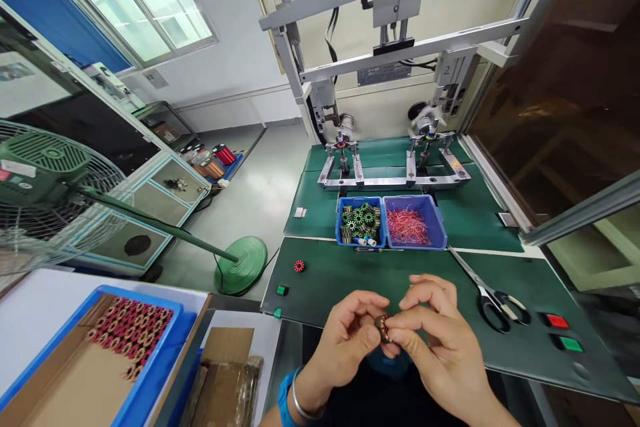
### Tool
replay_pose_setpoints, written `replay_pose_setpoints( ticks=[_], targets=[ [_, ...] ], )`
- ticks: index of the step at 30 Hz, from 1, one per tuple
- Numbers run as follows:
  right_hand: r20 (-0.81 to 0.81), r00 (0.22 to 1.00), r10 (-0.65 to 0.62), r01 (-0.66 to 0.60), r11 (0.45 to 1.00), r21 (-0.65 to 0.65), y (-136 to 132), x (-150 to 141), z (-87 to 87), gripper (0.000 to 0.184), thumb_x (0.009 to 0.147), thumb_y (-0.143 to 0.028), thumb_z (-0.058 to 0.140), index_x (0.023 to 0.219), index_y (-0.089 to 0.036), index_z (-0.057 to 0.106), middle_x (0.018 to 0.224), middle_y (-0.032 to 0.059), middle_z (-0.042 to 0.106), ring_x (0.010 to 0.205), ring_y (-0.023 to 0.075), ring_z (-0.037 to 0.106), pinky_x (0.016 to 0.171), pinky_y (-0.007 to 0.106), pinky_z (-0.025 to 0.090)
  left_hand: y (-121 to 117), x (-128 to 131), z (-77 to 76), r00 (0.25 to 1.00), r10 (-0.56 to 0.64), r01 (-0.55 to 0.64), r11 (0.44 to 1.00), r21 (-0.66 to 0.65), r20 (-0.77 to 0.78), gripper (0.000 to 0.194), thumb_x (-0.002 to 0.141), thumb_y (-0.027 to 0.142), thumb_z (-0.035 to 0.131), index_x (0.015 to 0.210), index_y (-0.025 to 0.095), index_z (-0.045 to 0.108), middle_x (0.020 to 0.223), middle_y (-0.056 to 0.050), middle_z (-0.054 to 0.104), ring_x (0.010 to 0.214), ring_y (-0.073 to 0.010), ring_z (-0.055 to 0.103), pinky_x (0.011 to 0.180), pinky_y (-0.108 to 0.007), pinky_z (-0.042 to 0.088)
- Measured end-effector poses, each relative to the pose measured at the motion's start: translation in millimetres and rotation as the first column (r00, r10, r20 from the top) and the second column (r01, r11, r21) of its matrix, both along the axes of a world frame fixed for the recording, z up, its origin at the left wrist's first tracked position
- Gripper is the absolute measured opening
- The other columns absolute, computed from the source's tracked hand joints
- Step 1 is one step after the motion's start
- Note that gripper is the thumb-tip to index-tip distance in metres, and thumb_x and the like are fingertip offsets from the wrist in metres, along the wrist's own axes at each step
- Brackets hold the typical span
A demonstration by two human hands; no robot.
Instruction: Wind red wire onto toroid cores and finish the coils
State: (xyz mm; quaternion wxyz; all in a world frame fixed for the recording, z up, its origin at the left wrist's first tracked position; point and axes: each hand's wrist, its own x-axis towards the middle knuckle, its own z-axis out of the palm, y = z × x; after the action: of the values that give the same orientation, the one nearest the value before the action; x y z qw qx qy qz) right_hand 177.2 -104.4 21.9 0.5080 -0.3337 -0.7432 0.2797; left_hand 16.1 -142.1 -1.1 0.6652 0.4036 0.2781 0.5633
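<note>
A small wound motor stator (382,329) with copper-coloured coils is held between my two hands, above the front edge of the green bench. My left hand (350,337) grips its left side between thumb and fingers. On its right side, the thumb and forefinger of my right hand (437,330) pinch at the coils; whether a wire end is between them is too small to tell. Beyond my hands stand a blue bin (341,240) of green stator cores and a purple-blue bin (437,227) of red wire scraps. Scissors (487,293) lie to the right.
A two-station winding machine (387,181) stands at the back of the bench. Red (557,320) and green (570,344) buttons sit at right. One red stator (299,266) lies at left. A blue tray (173,310) of wound stators and a green fan (240,263) are further left.
</note>
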Motion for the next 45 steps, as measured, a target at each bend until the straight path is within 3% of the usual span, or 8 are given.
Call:
replay_pose_setpoints(
  ticks=[3,5,8,15,24,31,39,45],
  targets=[
    [-0.022,0.998,0.059,-0.06,0.996,-0.071,1.5,1.6,-1.3,0.017,0.093,-0.035,0.066,0.079,-0.031,0.075,0.078,0.0025,0.063,0.097,0.0241,0.054,0.091,0.042,0.047,0.1,-0.2,0.4,0.999,0.01,-0.008,0.999,-0.034,0.044,0.035,0.082,0.033,0.078,0.114,0.021,0.07,0.088,-0.002,0.07,0.068,-0.0095,0.067,0.064,-0.019,0.054],
    [-0.03,0.994,0.103,-0.106,0.99,-0.098,2.9,4.3,-4.2,0.012,0.091,-0.04,0.068,0.095,-0.032,0.076,0.09,0.0038,0.067,0.102,0.0245,0.056,0.089,0.041,0.051,0.5,-0.3,1.6,0.997,0.036,-0.03,0.996,-0.084,0.068,0.035,0.078,0.033,0.082,0.11,0.02,0.072,0.089,-0.003,0.072,0.07,-0.0101,0.067,0.065,-0.018,0.054],
    [-0.023,0.994,0.103,-0.105,0.989,-0.101,3.6,8.9,-9.4,0.029,0.086,-0.043,0.073,0.113,-0.031,0.071,0.107,0.0067,0.066,0.108,0.0257,0.057,0.086,0.04,0.055,1.6,-0.4,3.1,0.994,0.082,-0.07,0.985,-0.156,0.077,0.033,0.074,0.031,0.085,0.102,0.02,0.075,0.091,-0.004,0.075,0.079,-0.0126,0.069,0.071,-0.019,0.054],
    [0.031,1.0,-0.003,0.001,0.998,0.066,-2.2,9.2,-10.7,0.01,0.085,-0.019,0.072,0.09,-0.027,0.069,0.108,0.0061,0.061,0.11,0.0259,0.051,0.088,0.041,0.048,2.3,-0.3,1.6,0.992,0.073,-0.054,0.984,-0.173,0.102,0.034,0.07,0.03,0.088,0.1,0.021,0.076,0.093,-0.004,0.077,0.074,-0.0114,0.069,0.067,-0.018,0.053],
    [0.081,0.996,-0.031,0.006,0.955,0.296,-6.9,5.5,-5.2,0.033,0.082,0.0,0.063,0.104,-0.024,0.071,0.111,0.0063,0.056,0.109,0.0254,0.047,0.09,0.044,0.044,3.5,-2.0,5.4,0.995,0.098,-0.094,0.989,-0.11,0.024,0.029,0.07,0.023,0.088,0.096,0.019,0.076,0.093,-0.004,0.074,0.077,-0.0113,0.067,0.071,-0.02,0.053],
    [0.072,0.994,-0.088,0.062,0.95,0.307,-8.2,5.4,-6.8,0.029,0.082,0.0,0.062,0.096,-0.023,0.072,0.105,0.0064,0.059,0.108,0.0261,0.048,0.086,0.043,0.045,2.0,0.8,0.2,0.99,0.141,-0.139,0.984,-0.116,0.012,0.032,0.064,0.021,0.091,0.091,0.018,0.074,0.093,-0.004,0.073,0.075,-0.0138,0.068,0.068,-0.024,0.055],
    [0.048,0.988,-0.145,0.127,0.953,0.274,-8.3,4.6,-10.2,0.018,0.084,-0.009,0.068,0.091,-0.025,0.07,0.104,0.0059,0.06,0.106,0.0265,0.05,0.085,0.043,0.044,1.3,2.9,4.4,0.99,0.137,-0.133,0.982,-0.135,0.025,0.028,0.073,0.032,0.085,0.095,0.02,0.073,0.094,-0.003,0.074,0.073,-0.0111,0.067,0.067,-0.02,0.053],
    [0.07,0.98,-0.184,0.163,0.958,0.236,-8.9,3.9,-11.6,0.013,0.085,-0.015,0.071,0.093,-0.024,0.067,0.104,0.0066,0.06,0.106,0.0276,0.05,0.088,0.044,0.042,1.4,2.8,9.0,0.99,0.12,-0.128,0.984,-0.124,-0.075,0.023,0.08,0.031,0.079,0.1,0.021,0.08,0.103,-0.009,0.079,0.083,-0.0202,0.074,0.072,-0.029,0.06]
  ],
)
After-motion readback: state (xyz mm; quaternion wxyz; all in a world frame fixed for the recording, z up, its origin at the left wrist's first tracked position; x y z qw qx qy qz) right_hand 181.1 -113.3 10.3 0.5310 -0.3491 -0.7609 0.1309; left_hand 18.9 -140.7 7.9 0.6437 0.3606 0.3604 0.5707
